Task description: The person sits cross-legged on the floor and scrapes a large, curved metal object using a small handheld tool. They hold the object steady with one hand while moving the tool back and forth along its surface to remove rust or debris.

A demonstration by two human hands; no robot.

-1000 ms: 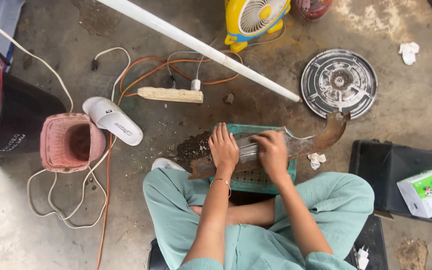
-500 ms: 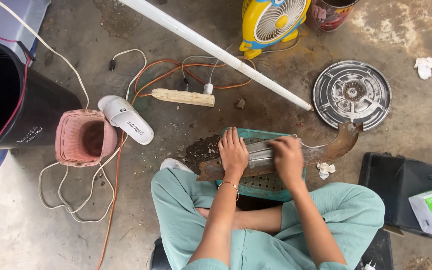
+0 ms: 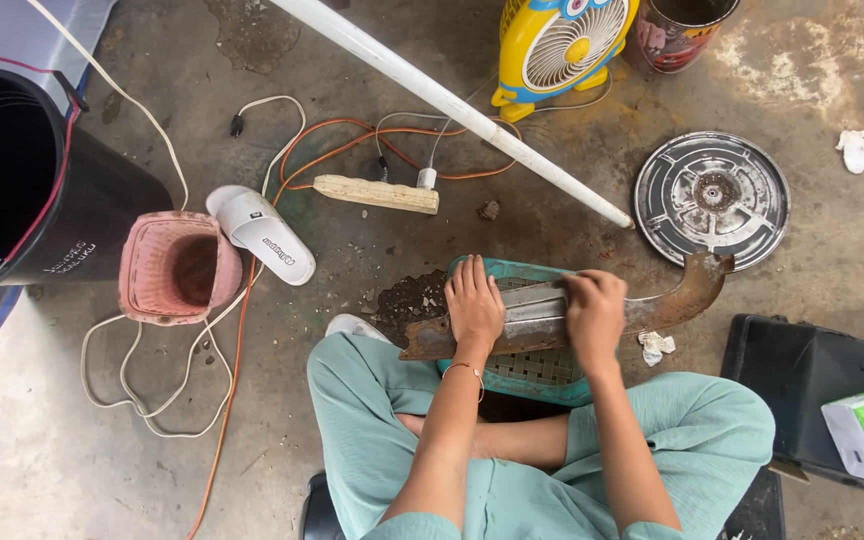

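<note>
A long rusty metal piece [image 3: 674,298] with a curved right end lies across a teal plastic basket [image 3: 527,372] in front of my knees. My left hand [image 3: 473,305] presses flat on its left part, fingers spread. My right hand [image 3: 594,306] is closed on the middle of the piece; whether it holds something small against the metal is hidden. A scrap of white rag [image 3: 655,346] lies just right of the basket. Dark rust dust [image 3: 409,300] is spread on the floor at the left end.
A round metal disc [image 3: 712,198] lies at the right, a white pipe [image 3: 452,105] runs diagonally above. A power strip [image 3: 377,193] with cables, a white slipper [image 3: 260,233], a pink basket [image 3: 174,266], a black bucket [image 3: 27,190], a yellow fan [image 3: 562,45] and a black box [image 3: 814,388] surround me.
My right hand has slid a little along the metal piece while the left hand stays pressed on it. The camera has shifted, so the scene sits slightly lower and more to the right.
</note>
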